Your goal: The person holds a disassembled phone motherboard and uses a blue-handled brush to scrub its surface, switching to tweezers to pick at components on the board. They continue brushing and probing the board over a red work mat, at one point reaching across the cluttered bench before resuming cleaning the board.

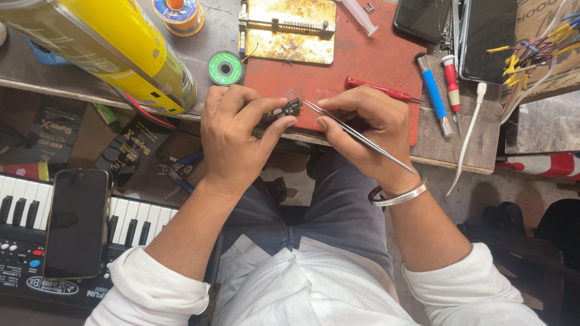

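Observation:
My left hand [238,130] pinches a small dark electronic part [284,111] between thumb and fingers at the near edge of the red work mat [374,60]. My right hand [368,130] grips thin metal tweezers [356,134]; their tips point left and nearly touch the part. A metal bangle [402,196] circles my right wrist. Both hands hover over the bench edge, above my lap.
A yellow spray can [115,42] lies at the left. A solder spool [225,67], a brass holder plate [290,30], red [380,89] and blue [434,95] screwdrivers, phones [423,18] and a white cable [471,133] crowd the bench. A keyboard with a phone [78,223] on it sits lower left.

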`<state>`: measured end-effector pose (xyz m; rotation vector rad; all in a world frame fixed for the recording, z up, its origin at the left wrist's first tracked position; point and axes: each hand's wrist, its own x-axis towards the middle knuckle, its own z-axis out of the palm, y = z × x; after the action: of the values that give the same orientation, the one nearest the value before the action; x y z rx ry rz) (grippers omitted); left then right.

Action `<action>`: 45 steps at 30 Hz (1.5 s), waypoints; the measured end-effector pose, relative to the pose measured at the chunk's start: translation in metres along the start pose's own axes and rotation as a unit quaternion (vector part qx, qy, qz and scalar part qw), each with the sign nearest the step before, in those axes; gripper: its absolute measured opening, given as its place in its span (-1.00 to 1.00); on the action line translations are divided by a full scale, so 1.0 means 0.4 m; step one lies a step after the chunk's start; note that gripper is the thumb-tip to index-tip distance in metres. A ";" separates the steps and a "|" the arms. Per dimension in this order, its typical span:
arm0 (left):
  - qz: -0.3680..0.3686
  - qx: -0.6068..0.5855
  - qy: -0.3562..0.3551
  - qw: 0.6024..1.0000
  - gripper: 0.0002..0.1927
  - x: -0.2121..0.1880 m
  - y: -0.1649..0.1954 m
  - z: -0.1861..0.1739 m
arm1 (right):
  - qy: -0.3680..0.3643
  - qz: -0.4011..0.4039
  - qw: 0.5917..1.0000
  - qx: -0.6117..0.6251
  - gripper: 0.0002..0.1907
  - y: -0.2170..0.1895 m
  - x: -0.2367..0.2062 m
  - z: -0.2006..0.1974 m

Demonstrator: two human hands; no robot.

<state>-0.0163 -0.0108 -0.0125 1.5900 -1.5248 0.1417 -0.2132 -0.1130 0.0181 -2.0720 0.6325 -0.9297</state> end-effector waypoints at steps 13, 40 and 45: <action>0.003 -0.001 0.008 1.000 -0.76 -0.005 -0.003 0.008 | -0.003 -0.054 0.997 -0.051 -0.84 -0.003 0.008 0.015; 0.002 -0.009 0.001 1.000 -0.76 -0.001 0.001 0.007 | 0.005 -0.041 0.997 -0.068 -0.85 -0.003 0.011 0.024; 0.006 -0.003 0.003 1.000 -0.77 -0.001 0.001 0.008 | 0.004 -0.046 0.996 -0.070 -0.84 -0.001 0.012 0.023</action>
<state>-0.0181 -0.0123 -0.0144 1.5743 -1.5279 0.1483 -0.2030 -0.1120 0.0164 -2.2392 0.6262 -0.9696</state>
